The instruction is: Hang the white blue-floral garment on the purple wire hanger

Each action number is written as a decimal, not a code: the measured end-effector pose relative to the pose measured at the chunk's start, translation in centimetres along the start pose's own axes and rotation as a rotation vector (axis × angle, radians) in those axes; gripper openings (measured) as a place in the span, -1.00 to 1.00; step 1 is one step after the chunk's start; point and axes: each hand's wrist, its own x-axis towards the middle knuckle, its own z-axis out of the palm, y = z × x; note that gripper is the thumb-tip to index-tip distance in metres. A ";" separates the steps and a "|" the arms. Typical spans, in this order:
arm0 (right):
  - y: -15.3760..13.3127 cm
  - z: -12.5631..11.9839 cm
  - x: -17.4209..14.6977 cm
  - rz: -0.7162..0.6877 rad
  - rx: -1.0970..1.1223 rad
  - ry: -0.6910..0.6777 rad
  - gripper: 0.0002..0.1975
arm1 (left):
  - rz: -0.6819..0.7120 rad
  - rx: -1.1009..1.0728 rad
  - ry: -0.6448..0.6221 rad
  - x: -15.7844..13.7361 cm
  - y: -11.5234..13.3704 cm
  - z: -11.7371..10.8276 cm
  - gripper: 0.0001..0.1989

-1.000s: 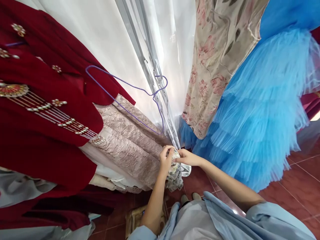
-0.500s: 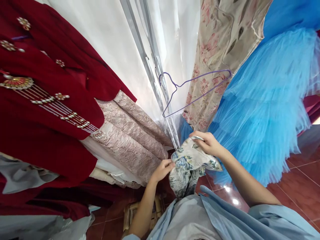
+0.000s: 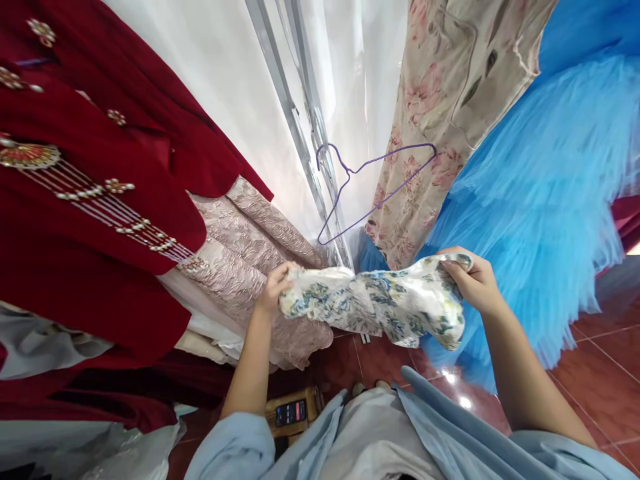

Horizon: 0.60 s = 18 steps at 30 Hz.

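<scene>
A white garment with blue and green flowers stretches sideways between my two hands, in front of my body. My left hand grips its left end with the fingers closed. At the other end, my right hand pinches the upper corner, thumb in front. The cloth's middle is gathered and its lower edge hangs free. Beyond it, an empty purple hanger hangs from a metal rack post.
On the left hang a dark red jacket with beads and a pink brocade skirt. A beige floral dress and a blue tulle gown hang on the right. A phone lies on a wooden stool low at left.
My hands have moved apart, the left going left and up, the right going right. The bunched floral garment is now spread wide. The purple hanger has turned slightly.
</scene>
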 end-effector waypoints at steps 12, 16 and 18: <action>3.3 -0.2 -0.6 0.060 -0.110 -0.017 -0.72 | 0.032 -0.217 0.277 11.6 -2.8 7.2 -0.75; 4.1 -1.5 2.3 0.029 -0.410 -0.113 -0.73 | 0.124 -0.004 0.286 9.0 -0.3 4.9 -0.75; 3.9 -2.0 5.7 -0.035 -0.484 -0.125 -0.80 | 0.175 0.126 0.295 8.3 1.5 3.4 -0.74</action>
